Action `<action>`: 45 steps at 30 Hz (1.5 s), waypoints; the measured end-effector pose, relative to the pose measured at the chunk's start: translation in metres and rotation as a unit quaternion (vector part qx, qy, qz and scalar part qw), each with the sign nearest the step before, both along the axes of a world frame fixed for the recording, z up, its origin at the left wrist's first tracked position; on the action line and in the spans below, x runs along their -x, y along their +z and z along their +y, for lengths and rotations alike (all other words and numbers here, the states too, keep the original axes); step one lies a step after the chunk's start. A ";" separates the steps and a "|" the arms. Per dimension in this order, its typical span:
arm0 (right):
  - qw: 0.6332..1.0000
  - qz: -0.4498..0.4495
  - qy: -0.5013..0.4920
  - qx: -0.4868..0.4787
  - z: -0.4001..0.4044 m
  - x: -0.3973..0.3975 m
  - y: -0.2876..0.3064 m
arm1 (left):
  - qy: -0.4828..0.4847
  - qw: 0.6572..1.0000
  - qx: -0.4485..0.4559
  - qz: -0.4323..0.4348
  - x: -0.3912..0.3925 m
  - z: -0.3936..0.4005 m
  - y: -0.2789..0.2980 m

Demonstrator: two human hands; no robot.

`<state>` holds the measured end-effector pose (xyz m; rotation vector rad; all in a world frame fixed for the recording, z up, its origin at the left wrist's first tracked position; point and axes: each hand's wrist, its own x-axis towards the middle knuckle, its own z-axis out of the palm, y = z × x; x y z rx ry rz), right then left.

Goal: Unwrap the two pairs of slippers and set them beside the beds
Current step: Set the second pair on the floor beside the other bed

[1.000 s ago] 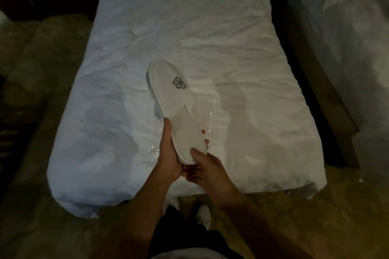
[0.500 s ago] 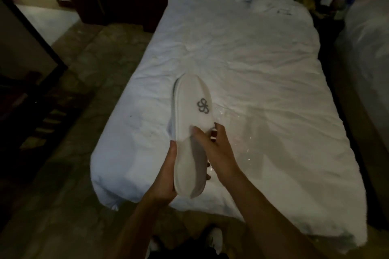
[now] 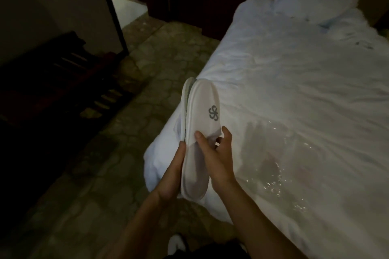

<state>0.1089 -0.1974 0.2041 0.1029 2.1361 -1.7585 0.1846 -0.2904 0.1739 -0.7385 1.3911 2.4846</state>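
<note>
My left hand grips the heel end of the paired slippers from the left, while my right hand pinches the upper at mid-length; the pair is in the air over the bed edge. I judge them light, soft and floppy, best held at the soles. Clear wrapper lies on the bed; the floor alongside is dim.

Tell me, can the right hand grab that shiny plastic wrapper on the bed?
Probably yes, but not yet. The clear wrapper lies bare on the bed beside the right hand, which is holding the slippers.
</note>
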 end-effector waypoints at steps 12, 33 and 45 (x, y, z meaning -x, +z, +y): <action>0.999 0.025 0.045 -0.006 -0.109 -0.004 -0.013 | 0.233 0.955 0.178 0.037 -0.021 -0.085 -0.017; 0.984 0.125 -0.088 0.093 -0.325 0.117 -0.028 | 0.285 0.897 0.334 -0.058 0.076 -0.324 0.011; 0.983 0.095 -0.156 0.027 -0.405 0.140 -0.039 | 0.197 0.975 0.083 0.067 0.091 -0.427 0.003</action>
